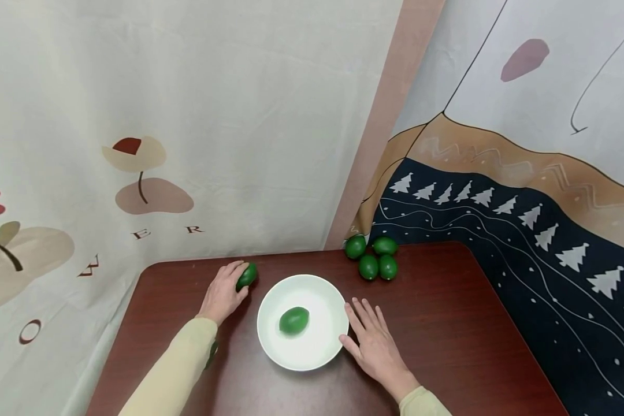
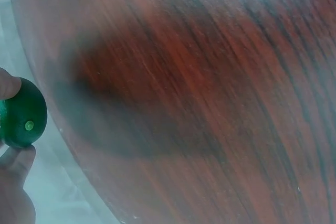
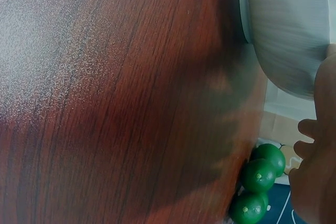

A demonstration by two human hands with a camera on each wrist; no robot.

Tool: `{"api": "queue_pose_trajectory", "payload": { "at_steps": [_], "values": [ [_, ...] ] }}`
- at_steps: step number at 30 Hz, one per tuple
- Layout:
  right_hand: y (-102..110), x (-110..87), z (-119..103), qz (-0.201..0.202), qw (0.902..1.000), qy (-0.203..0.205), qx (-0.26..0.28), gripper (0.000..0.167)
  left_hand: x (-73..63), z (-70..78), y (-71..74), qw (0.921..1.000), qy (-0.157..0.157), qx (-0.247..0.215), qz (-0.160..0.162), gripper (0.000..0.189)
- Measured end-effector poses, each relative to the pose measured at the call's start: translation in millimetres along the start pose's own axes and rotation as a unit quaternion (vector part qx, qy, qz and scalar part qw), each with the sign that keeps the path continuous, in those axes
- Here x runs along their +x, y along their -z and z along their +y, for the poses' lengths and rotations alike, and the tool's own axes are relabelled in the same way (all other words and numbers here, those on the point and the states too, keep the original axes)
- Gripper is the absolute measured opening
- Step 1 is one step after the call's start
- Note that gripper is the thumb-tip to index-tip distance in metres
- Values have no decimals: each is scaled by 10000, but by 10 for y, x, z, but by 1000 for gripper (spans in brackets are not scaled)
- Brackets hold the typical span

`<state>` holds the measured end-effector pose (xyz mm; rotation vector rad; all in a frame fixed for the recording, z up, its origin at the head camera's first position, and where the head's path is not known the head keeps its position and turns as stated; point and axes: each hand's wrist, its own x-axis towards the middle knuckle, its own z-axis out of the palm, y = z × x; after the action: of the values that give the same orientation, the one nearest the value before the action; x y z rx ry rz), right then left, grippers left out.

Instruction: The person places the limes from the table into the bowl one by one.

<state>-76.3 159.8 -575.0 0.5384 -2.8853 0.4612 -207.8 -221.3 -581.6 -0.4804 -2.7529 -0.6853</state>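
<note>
My left hand [image 1: 225,293] pinches a green lime [image 1: 247,277] between thumb and fingers, left of the white bowl [image 1: 330,300]. In the left wrist view, that lime [image 2: 27,116] shows its pale stem spot, with fingertips on two sides of it. A single lime [image 1: 294,320] lies inside the bowl. At the bowl's right rim my right hand [image 1: 372,341] rests with fingers spread and straight, the thumb right at the edge. The right wrist view shows the bowl's outer wall [image 3: 289,30] beside this hand.
Several limes [image 1: 368,267] sit grouped near the back edge of the reddish-brown table [image 1: 447,323], right of the bowl. A dark green edge [image 1: 211,353] peeks out beside the left sleeve. Patterned cloth [image 1: 270,144] hangs behind the table.
</note>
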Motion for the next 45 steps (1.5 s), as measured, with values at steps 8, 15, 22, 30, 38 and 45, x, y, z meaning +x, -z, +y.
{"api": "queue_pose_trajectory", "payload": {
  "at_steps": [8,15,22,30,38,45],
  "values": [
    [25,25,-9,-42,10000,-11,73,70,43,92,70,9997,97,-202,-51,61],
    [24,28,-14,-35,10000,2,26,70,57,124,93,9997,-12,-262,12,61],
    [27,24,-12,-39,10000,8,13,70,62,154,117,9993,-97,-333,120,61],
    [13,22,-4,-8,10000,30,-11,69,69,201,133,9984,-176,-395,351,60],
    [12,20,1,4,10000,12,39,69,103,273,173,9970,-248,-501,538,59],
    [7,11,1,-18,10000,-9,44,70,124,374,200,9965,-330,-569,516,59]
  ]
}}
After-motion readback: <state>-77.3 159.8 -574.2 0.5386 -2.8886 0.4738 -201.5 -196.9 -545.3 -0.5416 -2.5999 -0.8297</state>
